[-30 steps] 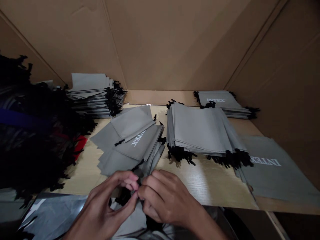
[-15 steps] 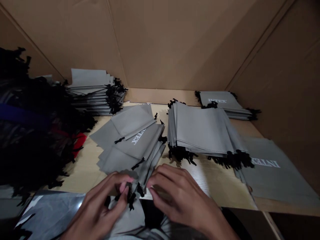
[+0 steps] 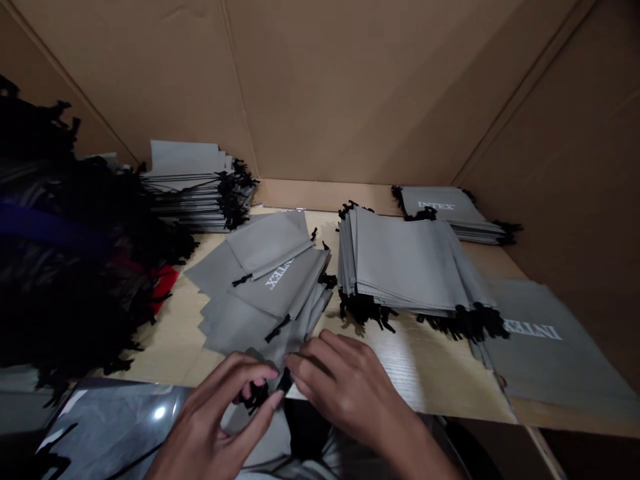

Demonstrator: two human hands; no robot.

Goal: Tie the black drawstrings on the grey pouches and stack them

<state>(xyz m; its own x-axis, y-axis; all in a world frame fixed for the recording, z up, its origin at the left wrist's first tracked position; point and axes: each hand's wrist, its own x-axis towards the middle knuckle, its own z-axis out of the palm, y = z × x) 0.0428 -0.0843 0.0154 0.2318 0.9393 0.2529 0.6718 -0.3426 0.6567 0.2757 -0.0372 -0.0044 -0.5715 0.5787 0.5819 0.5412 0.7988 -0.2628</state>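
My left hand (image 3: 220, 417) and my right hand (image 3: 345, 387) meet at the near table edge, fingers pinched on the black drawstring cord (image 3: 260, 393) of a grey cloth pouch (image 3: 260, 427) that hangs over the edge. Just beyond my fingers lies a loose fan of grey INTEX pouches (image 3: 265, 287). The cord's knot is partly hidden by my fingertips.
A neat stack of grey pouches (image 3: 410, 267) lies at centre right, another stack (image 3: 450, 210) at the back right, a tall one (image 3: 195, 187) at the back left. A single flat pouch (image 3: 550, 347) lies far right. A dark heap of cords (image 3: 65, 253) fills the left. Cardboard walls (image 3: 350, 87) enclose the wooden table (image 3: 430, 373).
My hands parted slightly half a second ago, then came back together on the cord. The view shifted a little; the stacks have not moved.
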